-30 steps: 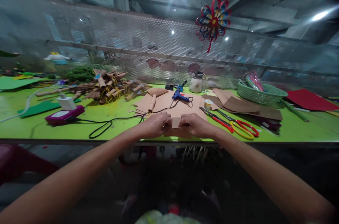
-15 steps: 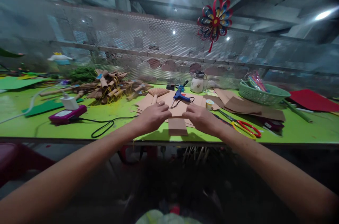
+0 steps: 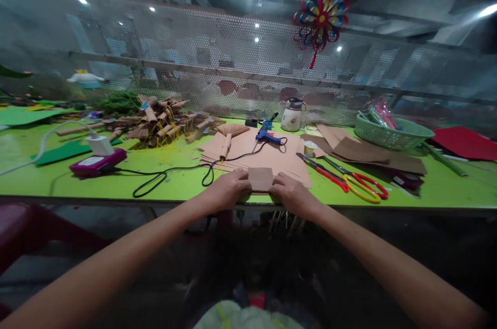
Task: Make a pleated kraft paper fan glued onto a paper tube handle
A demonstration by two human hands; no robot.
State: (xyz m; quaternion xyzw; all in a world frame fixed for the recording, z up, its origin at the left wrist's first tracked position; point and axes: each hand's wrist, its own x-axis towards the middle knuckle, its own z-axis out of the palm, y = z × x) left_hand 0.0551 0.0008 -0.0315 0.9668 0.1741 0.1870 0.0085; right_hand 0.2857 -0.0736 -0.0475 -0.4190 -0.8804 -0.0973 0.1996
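Between my hands, at the table's front edge, is a piece of brown paper (image 3: 260, 180). My left hand (image 3: 232, 187) grips its left side and my right hand (image 3: 288, 192) its right side, fingers closed on both. Beyond them lie stacked brown paper sheets (image 3: 287, 155). On that stack rest a blue glue gun (image 3: 267, 134) with a black cord and a pleated paper fan (image 3: 228, 140) with a rolled handle. To the right of my right hand are scissors (image 3: 363, 186) with red and yellow handles and a red-handled tool (image 3: 330, 174).
At the left stand a purple power strip (image 3: 97, 163) with a white plug and a pile of rolled paper pieces (image 3: 159, 122). A white jug (image 3: 291, 115) stands behind the glue gun. Farther right are brown sheets (image 3: 361, 152), a green basket (image 3: 392, 134) and red paper (image 3: 466, 142).
Both hands have come closer to the table's front edge. The brown paper strip, which extended toward me below my hands, now shows as a shorter piece between them. The view has tilted slightly.
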